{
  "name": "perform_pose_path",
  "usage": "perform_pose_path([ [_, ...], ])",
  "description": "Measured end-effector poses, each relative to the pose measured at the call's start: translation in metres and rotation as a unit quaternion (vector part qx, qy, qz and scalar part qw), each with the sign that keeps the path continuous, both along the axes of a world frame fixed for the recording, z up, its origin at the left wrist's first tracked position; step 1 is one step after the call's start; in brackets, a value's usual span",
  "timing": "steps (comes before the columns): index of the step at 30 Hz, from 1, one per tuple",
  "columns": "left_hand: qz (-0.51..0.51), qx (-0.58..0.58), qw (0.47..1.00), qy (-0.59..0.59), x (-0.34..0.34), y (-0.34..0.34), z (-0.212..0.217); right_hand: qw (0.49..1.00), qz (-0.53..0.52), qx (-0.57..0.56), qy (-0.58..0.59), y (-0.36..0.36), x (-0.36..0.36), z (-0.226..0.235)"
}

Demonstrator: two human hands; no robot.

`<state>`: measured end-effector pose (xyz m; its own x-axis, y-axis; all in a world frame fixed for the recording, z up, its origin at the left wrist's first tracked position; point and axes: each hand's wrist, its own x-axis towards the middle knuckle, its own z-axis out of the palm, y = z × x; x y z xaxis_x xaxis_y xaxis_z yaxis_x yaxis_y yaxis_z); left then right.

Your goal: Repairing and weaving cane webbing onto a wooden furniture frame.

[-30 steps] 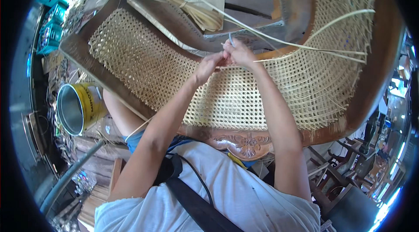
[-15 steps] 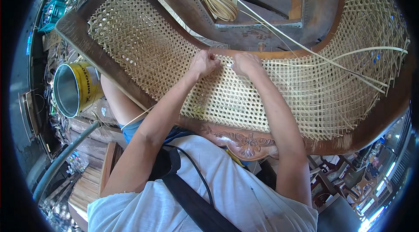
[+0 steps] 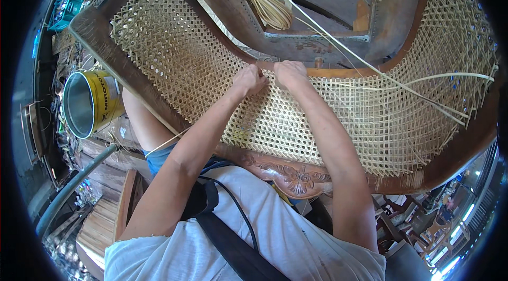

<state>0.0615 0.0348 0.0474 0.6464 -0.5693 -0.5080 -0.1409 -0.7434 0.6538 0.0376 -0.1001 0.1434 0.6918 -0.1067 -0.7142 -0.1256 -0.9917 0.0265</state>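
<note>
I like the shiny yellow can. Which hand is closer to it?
The left hand. The yellow can lies off to its left, past the woven cane panel. The right hand sits farther right, beside the left hand.

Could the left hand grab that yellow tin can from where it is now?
Probably yes. The yellow tin can stands off to the person's left, beyond the chair's wooden frame, and nothing covers it. The left hand is busy on the woven cane seat, so it would have to let go and swing across.

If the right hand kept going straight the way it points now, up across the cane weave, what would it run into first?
Most likely the curved wooden frame rail just past the right hand, which rests at the edge of the woven cane panel. Depth is hard to judge here.
</note>
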Motion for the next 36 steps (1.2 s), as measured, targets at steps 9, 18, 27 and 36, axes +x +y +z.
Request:
perform_pose_path([
  [9, -0.041, -0.003, 0.999, -0.017, -0.010, -0.011, 0.018, 0.997, -0.068, -0.033, 0.018, -0.012, -0.001, -0.003],
  [18, 0.178, -0.219, 0.928, 0.243, -0.014, -0.040, 0.021, 0.986, -0.146, -0.048, -0.056, -0.057, 0.006, 0.051],
  [27, 0.182, -0.188, 0.947, 0.185, -0.019, -0.025, -0.019, 0.997, -0.064, -0.042, -0.011, -0.031, -0.006, 0.006],
  [36, 0.201, -0.157, 0.954, 0.158, -0.018, -0.025, -0.021, 0.999, -0.029, -0.010, -0.023, -0.010, 0.002, -0.013],
])
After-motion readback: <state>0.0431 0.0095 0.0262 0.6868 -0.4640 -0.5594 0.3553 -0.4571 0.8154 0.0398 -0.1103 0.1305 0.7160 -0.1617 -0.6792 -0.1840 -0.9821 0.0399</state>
